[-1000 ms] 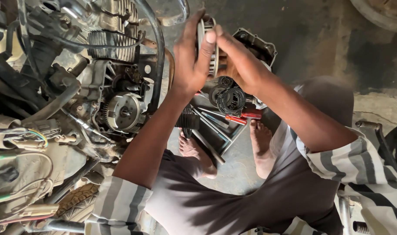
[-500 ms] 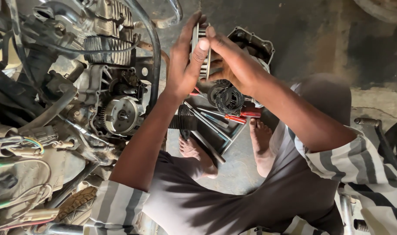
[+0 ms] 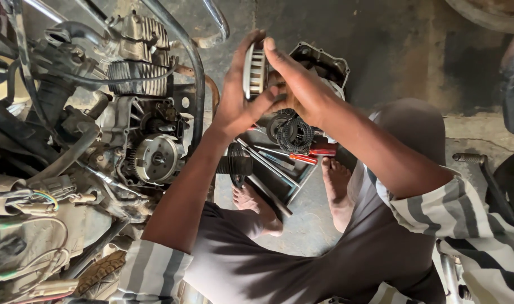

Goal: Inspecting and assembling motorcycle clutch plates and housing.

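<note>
Both hands hold a round, toothed metal clutch part up in front of me. My left hand grips it from the left, fingers spread along its rim. My right hand closes over it from the right and hides most of its far side. To the left stands a motorcycle engine with its side cover off, showing a round metal drum and gears. Below the hands, a black ribbed clutch piece lies among tools on the floor.
A removed engine cover lies on the concrete floor behind the hands. Long metal tools and a red-handled one lie near my bare feet. Frame tubes, cables and wiring crowd the left. A kick lever sits right.
The view has shifted slightly, so the engine and hands sit a little further right. Both hands kept hold of the round part, with the fingers shifting on it.
</note>
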